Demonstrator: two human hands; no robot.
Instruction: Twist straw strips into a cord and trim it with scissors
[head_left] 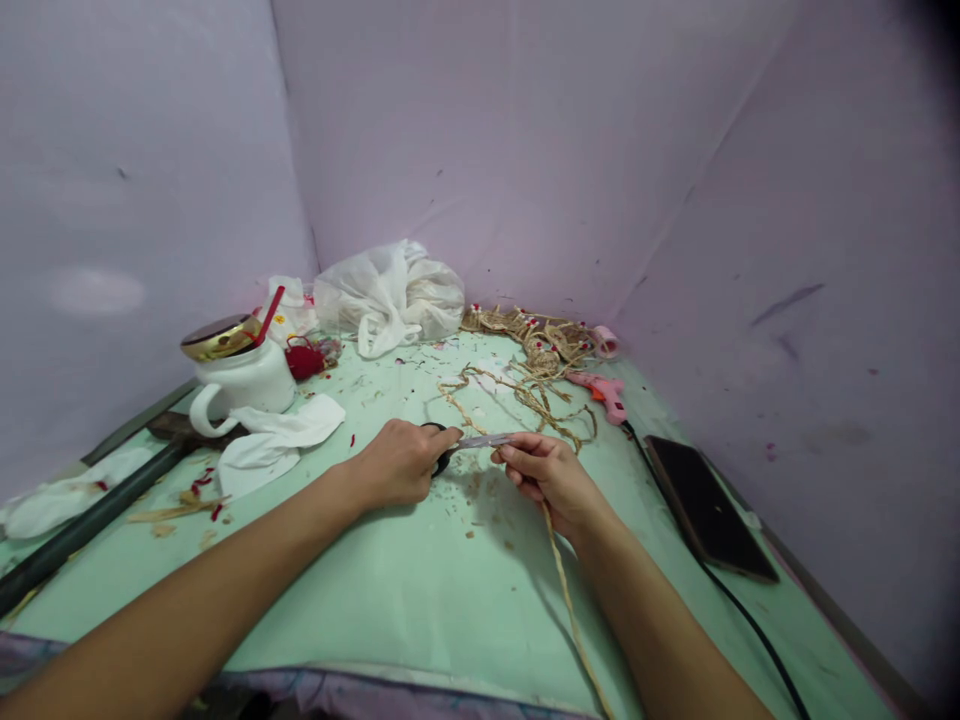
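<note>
My left hand [401, 462] is closed around the black handles of a pair of scissors [480, 441], whose blades point right. At the blade tips, my right hand [551, 478] pinches a twisted straw-coloured cord [568, 590]. One length of that cord hangs from under my right palm and runs down over the table's front edge. Behind both hands, loose braided cord [536, 395] lies in tangled loops. Whether the blades touch the cord cannot be made out, since my fingertips hide that spot.
A white mug [251, 380] with a gold lid stands left, near a hammer [97, 510] and white cloth [281, 445]. At the back are a plastic bag [390, 295] and woven pieces [544, 340]. A pink glue gun [606, 393], its black cable and a phone [709, 508] lie right.
</note>
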